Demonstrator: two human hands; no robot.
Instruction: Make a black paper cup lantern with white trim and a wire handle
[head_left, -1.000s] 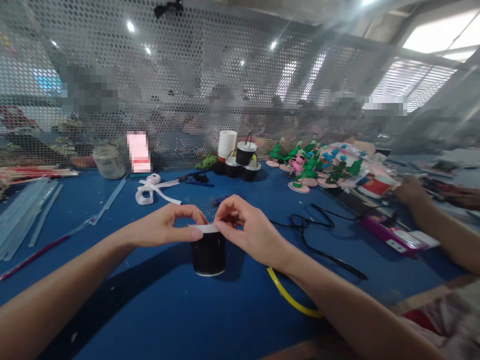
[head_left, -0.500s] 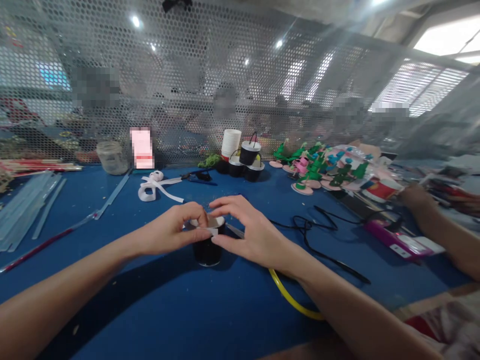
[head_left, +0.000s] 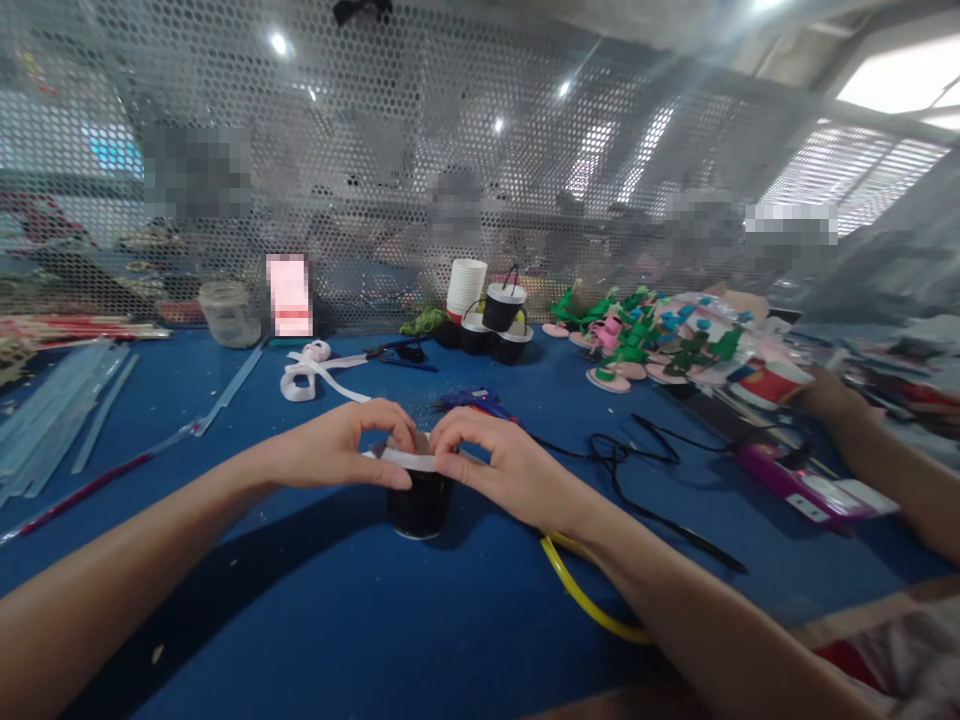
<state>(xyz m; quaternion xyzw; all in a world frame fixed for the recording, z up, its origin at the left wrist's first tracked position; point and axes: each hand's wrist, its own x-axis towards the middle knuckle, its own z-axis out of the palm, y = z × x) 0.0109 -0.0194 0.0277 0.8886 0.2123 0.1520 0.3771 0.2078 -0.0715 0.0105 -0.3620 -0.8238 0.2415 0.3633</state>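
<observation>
A small black cup (head_left: 418,508) stands upright on the blue table in front of me. White ribbon (head_left: 411,459) lies along the near side of its rim. My left hand (head_left: 358,445) is closed on the cup's left rim, its thumb outside against the black wall and its fingertips reaching inside. At the rim's right side, my right hand (head_left: 491,455) pinches the white ribbon between thumb and fingers. Just beyond the right hand lies a blue glue gun (head_left: 480,402), partly hidden by it. The fingers cover much of the cup's opening.
Behind are white ribbon loops (head_left: 304,372), pliers (head_left: 401,352), stacked white cups (head_left: 466,288) and black buckets (head_left: 504,305). Clear glue sticks (head_left: 56,415) lie left. Green plant ornaments (head_left: 634,345), a purple power strip (head_left: 784,482), black cable and another person's arm (head_left: 885,470) are on the right.
My right hand has closed from spread fingers into a pinch on the ribbon at the rim. More ribbon shows along the rim, and the glue gun behind is less covered.
</observation>
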